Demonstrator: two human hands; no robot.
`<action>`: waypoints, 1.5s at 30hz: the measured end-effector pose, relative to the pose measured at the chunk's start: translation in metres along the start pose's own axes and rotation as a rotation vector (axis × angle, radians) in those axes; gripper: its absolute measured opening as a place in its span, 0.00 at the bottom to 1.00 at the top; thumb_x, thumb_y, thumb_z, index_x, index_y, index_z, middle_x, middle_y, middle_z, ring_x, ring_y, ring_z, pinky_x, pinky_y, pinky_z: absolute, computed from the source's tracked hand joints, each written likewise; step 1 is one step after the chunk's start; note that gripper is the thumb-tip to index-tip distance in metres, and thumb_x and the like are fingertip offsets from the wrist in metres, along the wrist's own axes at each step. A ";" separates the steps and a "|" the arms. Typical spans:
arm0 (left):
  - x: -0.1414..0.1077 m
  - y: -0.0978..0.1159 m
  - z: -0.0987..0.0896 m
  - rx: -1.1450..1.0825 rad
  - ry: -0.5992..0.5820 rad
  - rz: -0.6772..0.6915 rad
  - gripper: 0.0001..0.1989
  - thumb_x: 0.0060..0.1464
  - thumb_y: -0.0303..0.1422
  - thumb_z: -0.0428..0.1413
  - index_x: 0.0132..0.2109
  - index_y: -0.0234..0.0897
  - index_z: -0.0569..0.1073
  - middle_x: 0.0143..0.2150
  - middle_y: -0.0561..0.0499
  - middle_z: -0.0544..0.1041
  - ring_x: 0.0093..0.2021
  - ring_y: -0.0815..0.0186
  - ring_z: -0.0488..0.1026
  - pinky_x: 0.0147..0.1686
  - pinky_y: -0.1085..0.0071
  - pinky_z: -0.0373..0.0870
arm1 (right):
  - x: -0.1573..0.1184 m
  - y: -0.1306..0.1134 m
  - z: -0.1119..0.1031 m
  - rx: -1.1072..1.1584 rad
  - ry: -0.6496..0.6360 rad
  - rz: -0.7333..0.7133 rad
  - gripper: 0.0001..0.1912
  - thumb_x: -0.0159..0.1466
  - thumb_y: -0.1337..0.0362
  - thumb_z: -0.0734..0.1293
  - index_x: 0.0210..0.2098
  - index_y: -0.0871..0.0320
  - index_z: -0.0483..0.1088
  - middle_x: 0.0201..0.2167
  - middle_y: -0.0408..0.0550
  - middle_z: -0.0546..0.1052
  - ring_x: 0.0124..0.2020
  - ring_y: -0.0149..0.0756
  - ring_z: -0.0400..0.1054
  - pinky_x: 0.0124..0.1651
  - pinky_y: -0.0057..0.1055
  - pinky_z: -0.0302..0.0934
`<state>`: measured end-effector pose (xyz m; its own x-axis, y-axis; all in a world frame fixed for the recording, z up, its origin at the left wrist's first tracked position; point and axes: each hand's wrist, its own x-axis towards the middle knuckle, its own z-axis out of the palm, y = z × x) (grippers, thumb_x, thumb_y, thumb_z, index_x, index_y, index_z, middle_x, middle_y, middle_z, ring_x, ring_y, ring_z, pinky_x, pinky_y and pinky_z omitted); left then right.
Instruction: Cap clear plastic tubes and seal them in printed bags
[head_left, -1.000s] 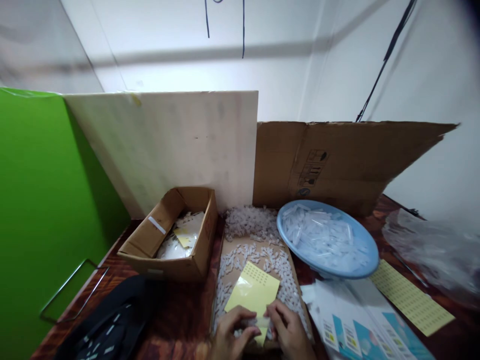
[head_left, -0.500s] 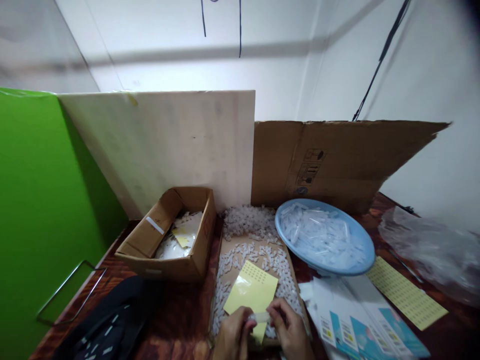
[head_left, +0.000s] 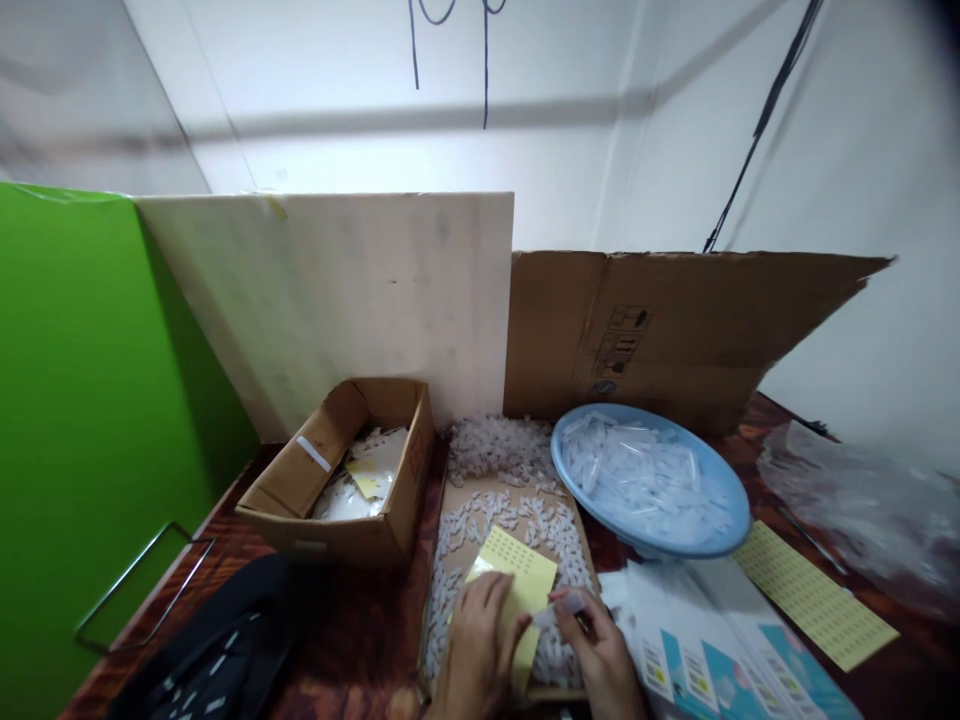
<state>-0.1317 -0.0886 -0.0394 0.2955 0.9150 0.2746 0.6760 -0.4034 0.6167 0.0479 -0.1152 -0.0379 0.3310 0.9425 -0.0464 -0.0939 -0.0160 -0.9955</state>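
Observation:
My left hand (head_left: 480, 640) lies over a yellow sticker sheet (head_left: 525, 565), fingers reaching onto it and thumb spread apart. Rows of small dark marks show on the sheet's upper part; the hand covers its left side. In my right hand (head_left: 596, 645) a small whitish translucent tube (head_left: 571, 603) is pinched between thumb and fingers, just right of the sheet. Under both hands is a shallow cardboard tray (head_left: 469, 553), strewn with many small white plastic pieces (head_left: 566, 525). A denser heap of clear pieces (head_left: 499, 445) fills its far end.
A cardboard box (head_left: 409, 490) with paper scraps stands left. To the right are a blue basin (head_left: 739, 520) of clear tubes, white-and-teal printed packs (head_left: 720, 640), another yellow sheet (head_left: 817, 595) and plastic film (head_left: 862, 500). A black cloth item (head_left: 247, 610) lies front left; cardboard panels (head_left: 697, 330) stand behind.
My left hand has let go of the tube and moved up onto the yellow sheet. My right hand has shifted right, taking the tube with it. The view has tilted slightly.

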 end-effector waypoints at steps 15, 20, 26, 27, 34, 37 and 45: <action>0.005 -0.028 -0.056 -0.059 -0.086 0.102 0.28 0.62 0.40 0.60 0.67 0.49 0.66 0.63 0.46 0.76 0.60 0.55 0.75 0.59 0.62 0.74 | 0.017 -0.005 -0.029 -0.270 -0.121 -0.075 0.25 0.62 0.43 0.69 0.47 0.56 0.79 0.48 0.53 0.82 0.53 0.52 0.73 0.56 0.36 0.65; -0.001 -0.024 -0.076 0.093 -0.071 0.269 0.34 0.61 0.39 0.62 0.71 0.49 0.60 0.65 0.43 0.74 0.61 0.54 0.75 0.57 0.59 0.76 | 0.011 -0.026 -0.002 -0.332 -0.301 -0.104 0.24 0.63 0.43 0.68 0.33 0.59 0.80 0.29 0.48 0.81 0.34 0.45 0.75 0.39 0.30 0.68; -0.001 0.003 -0.067 0.031 0.145 0.266 0.10 0.64 0.33 0.58 0.51 0.44 0.78 0.57 0.42 0.78 0.59 0.54 0.75 0.55 0.58 0.76 | 0.003 -0.014 0.016 -0.205 -0.347 -0.105 0.23 0.64 0.45 0.69 0.41 0.59 0.82 0.38 0.53 0.84 0.42 0.51 0.78 0.45 0.32 0.71; -0.001 0.009 -0.062 -0.019 0.146 0.223 0.07 0.65 0.32 0.57 0.47 0.43 0.78 0.52 0.44 0.80 0.54 0.57 0.78 0.52 0.63 0.78 | 0.002 -0.012 0.017 -0.189 -0.346 -0.124 0.22 0.64 0.46 0.69 0.41 0.59 0.82 0.38 0.54 0.84 0.42 0.51 0.78 0.45 0.33 0.72; 0.000 0.026 -0.035 -0.221 0.210 0.127 0.03 0.64 0.31 0.58 0.41 0.41 0.78 0.40 0.49 0.81 0.41 0.62 0.80 0.43 0.71 0.78 | -0.009 0.004 0.016 -0.218 -0.293 -0.246 0.18 0.68 0.52 0.67 0.44 0.58 0.82 0.42 0.55 0.83 0.45 0.47 0.78 0.49 0.33 0.71; 0.003 0.027 -0.035 -0.245 0.193 0.145 0.03 0.64 0.30 0.58 0.40 0.41 0.77 0.38 0.50 0.81 0.40 0.63 0.80 0.42 0.72 0.78 | -0.009 0.013 0.014 -0.241 -0.264 -0.275 0.17 0.68 0.53 0.67 0.44 0.58 0.82 0.43 0.56 0.83 0.45 0.47 0.79 0.51 0.33 0.71; 0.001 0.026 -0.033 -0.204 0.222 0.174 0.08 0.61 0.23 0.56 0.39 0.41 0.76 0.37 0.50 0.80 0.39 0.62 0.80 0.40 0.71 0.77 | -0.004 0.015 0.013 -0.265 -0.242 -0.362 0.14 0.67 0.56 0.68 0.42 0.58 0.83 0.40 0.57 0.84 0.42 0.47 0.80 0.47 0.32 0.73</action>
<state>-0.1359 -0.0979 0.0014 0.2251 0.8185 0.5286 0.4730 -0.5660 0.6751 0.0327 -0.1143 -0.0521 0.0685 0.9531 0.2948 0.2382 0.2714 -0.9325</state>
